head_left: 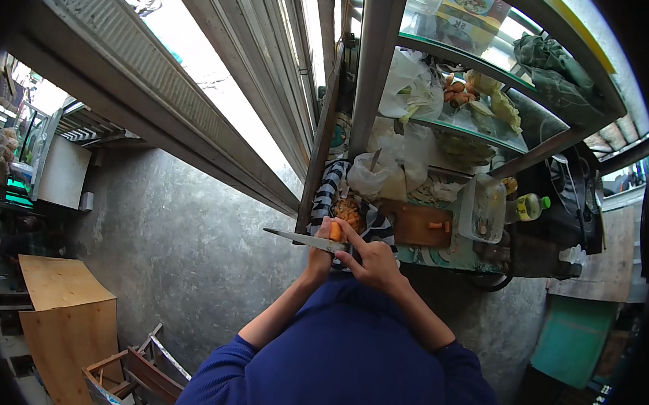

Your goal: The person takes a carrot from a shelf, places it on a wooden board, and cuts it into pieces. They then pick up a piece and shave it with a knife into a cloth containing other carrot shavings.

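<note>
1. Showing upright between the two hands, a carrot piece (335, 231) is grasped in the left hand (319, 259), just above the striped material.
2. A knife (300, 238) is held by the right hand (377, 265), index finger extended towards the carrot piece; its handle is mostly hidden. The blade is laid across the left hand, tip to the left.
3. Handling, as judged: carrot piece light, firm, perhaps slippery if damp, liable to snap if levered. Best gripped low around its sides, clear of the edge. Knife thin, stiff, light; to be taken by the handle only.
4. Just beyond, orange pieces (347, 212) are heaped beside black-and-white striped material (330, 184).
5. To the right, small carrot lengths (439, 225) are set on a brown board (406, 213). A clear tub (484, 203) and green-capped bottle (530, 207) are placed past it.
6. Farther off, whole carrots (458, 94) and leafy vegetables (502, 109) are kept on a glass shelf (482, 134).
</note>
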The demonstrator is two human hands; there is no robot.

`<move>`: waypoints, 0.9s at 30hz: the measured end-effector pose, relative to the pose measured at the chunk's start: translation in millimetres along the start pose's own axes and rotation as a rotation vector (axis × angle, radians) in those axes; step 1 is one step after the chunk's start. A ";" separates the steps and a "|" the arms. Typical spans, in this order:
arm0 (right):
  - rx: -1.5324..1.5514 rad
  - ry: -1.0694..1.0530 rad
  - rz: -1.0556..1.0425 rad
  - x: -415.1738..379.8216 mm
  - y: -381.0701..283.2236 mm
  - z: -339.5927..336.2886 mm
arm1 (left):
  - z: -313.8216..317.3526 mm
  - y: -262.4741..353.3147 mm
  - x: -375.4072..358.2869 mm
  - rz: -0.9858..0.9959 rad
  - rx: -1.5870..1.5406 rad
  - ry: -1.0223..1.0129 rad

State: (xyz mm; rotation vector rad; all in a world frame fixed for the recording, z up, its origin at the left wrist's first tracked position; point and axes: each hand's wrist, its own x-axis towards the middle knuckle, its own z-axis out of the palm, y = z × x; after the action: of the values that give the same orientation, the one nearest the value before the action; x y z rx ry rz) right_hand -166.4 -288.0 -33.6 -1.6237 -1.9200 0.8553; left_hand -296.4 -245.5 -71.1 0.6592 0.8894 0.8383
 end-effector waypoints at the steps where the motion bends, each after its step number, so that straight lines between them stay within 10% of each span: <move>1: 0.001 0.000 0.000 0.1 0.0 0.3 | -0.2 0.0 0.1 0.000 0.000 0.001; 27: 0.039 0.196 -0.030 2.2 -13.9 11.0 | 8.3 10.5 -5.2 0.135 0.053 0.038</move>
State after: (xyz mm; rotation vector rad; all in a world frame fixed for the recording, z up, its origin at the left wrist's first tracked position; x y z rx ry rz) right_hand -184.1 -288.9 -31.3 -1.5894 -1.7766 0.6893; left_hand -294.8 -245.7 -56.8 0.7581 0.9108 0.9533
